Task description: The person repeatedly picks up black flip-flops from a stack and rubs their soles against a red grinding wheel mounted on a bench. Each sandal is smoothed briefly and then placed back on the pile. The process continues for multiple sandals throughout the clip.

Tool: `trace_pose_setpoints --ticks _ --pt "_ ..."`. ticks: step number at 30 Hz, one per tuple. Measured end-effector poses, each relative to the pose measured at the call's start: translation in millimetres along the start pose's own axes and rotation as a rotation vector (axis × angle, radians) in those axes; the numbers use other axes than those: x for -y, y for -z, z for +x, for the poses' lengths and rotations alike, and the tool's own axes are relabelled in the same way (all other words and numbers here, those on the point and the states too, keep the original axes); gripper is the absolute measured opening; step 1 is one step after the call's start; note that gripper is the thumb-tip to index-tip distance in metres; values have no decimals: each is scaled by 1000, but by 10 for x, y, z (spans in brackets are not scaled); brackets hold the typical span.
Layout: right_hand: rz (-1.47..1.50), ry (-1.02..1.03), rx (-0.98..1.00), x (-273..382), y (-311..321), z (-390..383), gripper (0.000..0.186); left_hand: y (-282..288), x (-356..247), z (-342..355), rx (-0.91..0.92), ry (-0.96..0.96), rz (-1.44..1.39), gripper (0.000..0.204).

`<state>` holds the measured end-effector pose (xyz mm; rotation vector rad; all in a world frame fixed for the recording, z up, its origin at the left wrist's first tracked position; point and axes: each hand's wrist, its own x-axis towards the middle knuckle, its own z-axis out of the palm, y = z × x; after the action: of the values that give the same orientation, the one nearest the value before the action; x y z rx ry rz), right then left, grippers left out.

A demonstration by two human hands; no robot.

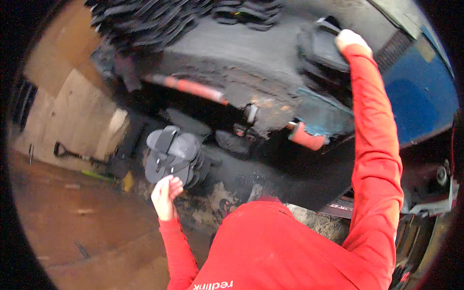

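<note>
My right hand (354,41) reaches far out at the upper right, its fingers closed on the edge of a dark sandal (332,44) on top of a dark pile. Blur hides how the pile's lower pieces lie. Low and to the left, my left hand (166,197) is curled closed at the near edge of a stack of dark grey strapped sandals (184,146). Whether its fingertips grip a sandal or only touch it is hidden.
Several black soles (150,21) are heaped along the far side of a dark worktop (232,46). Orange-red rollers (198,89) lie under its ragged front edge. A blue panel (418,92) stands at the right, wooden boards (72,106) and a black-handled tool (72,153) at the left.
</note>
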<state>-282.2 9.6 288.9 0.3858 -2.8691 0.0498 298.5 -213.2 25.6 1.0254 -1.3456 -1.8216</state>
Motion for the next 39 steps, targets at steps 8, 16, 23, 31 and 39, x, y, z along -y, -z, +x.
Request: trace_pose_setpoints --ticks 8,16,23,31,39 --pt "-54 73 9 -322 -474 593 41 811 679 1823 -347 -53 426 30" --pt "630 114 -433 -638 350 -855 67 975 1137 3112 -398 271 1123 106" --pt "1029 198 31 -265 -430 -3258 37 364 574 2535 -39 39 81 56" --pt "1005 443 546 600 -2482 -4250 121 -1742 782 368 814 -40 445 45" --pt "849 204 37 -37 -2622 -4186 91 -2927 915 -303 692 -330 649 43"
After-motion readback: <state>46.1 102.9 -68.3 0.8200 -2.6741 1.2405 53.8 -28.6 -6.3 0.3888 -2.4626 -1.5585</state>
